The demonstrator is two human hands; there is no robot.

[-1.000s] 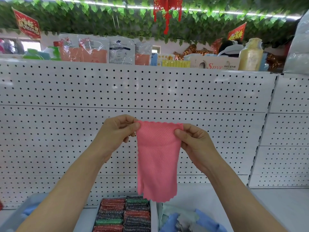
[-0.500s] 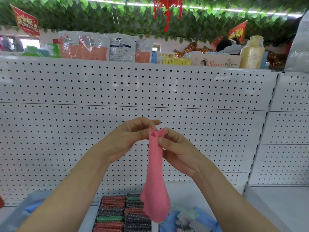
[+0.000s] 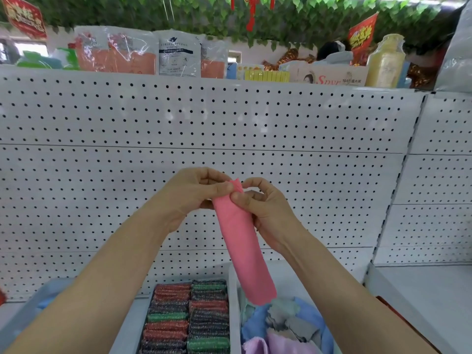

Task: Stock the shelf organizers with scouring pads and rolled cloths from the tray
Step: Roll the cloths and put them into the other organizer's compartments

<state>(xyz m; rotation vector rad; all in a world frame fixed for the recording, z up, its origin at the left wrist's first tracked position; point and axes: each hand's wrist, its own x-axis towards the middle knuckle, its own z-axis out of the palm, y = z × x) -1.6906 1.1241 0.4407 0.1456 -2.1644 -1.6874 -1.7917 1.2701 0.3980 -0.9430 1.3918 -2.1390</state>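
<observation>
- Pink cloth [image 3: 242, 241] is hanging as a narrow folded strip between the two hands, its lower end dangling just above the loose cloths [image 3: 286, 325] below the right forearm.
- The left hand [image 3: 190, 198] is pinching the strip's top edge, thumb and forefinger curled onto it, probably keeping the fold from springing open.
- The right hand [image 3: 265, 210] is gripping the same top end from the other side, thumb pressing on the front face; the fingers are curled behind, apparently readying to roll it.
- Holding it upright lets the cloth's own weight pull it straight, which likely makes for a tidier roll.
- Scouring pads [image 3: 189, 318] are sitting packed in two rows in an organizer [image 3: 234, 290] beneath the left forearm, well below both hands.
- Compared with a second ago, the cloth is no longer spread flat between separated hands; the hands are now touching and the sheet is folded lengthwise.
- Against half a second ago, the strip is looking fuller and tilted, its tail swinging toward the right.
</observation>
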